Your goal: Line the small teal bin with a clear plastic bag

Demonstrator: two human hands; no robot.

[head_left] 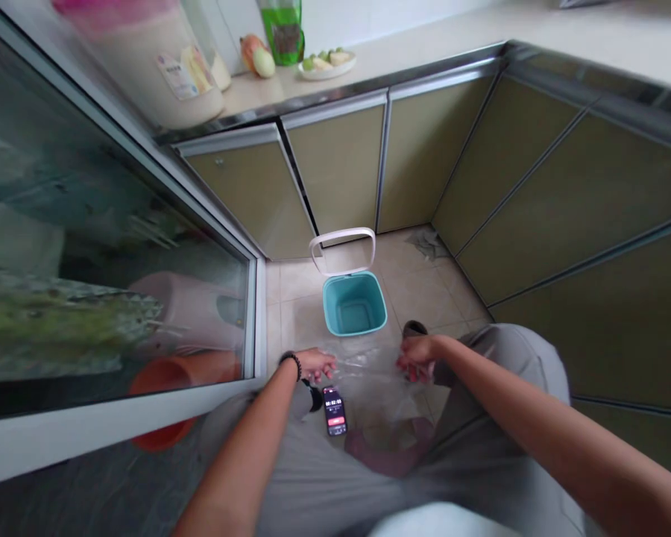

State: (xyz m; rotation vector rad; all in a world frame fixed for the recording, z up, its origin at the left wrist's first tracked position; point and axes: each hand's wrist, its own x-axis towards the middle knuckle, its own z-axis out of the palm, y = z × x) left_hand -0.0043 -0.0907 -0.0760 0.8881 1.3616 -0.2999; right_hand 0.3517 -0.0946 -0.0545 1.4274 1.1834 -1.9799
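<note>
A clear plastic bag (369, 365) is stretched between my two hands, low over the floor. My left hand (316, 363), with a dark bead bracelet at the wrist, pinches one edge of it. The opposite edge is in the fingers of my right hand (417, 356). Just beyond the bag stands a teal bin (356, 304), its inside bare to the bottom. Its pale rim-like frame (344, 237) is tipped up at the back. Under my left hand a phone (335, 411) with a lit timer screen lies face up.
Closed cabinets (335, 164) line the back and right under a countertop (425, 48). On it are a large container (145, 67), a green pouch (282, 30) and a plate (327, 71) of cut fruit. A glass door (112, 224) stands at left, an orange basin (168, 440) beside it.
</note>
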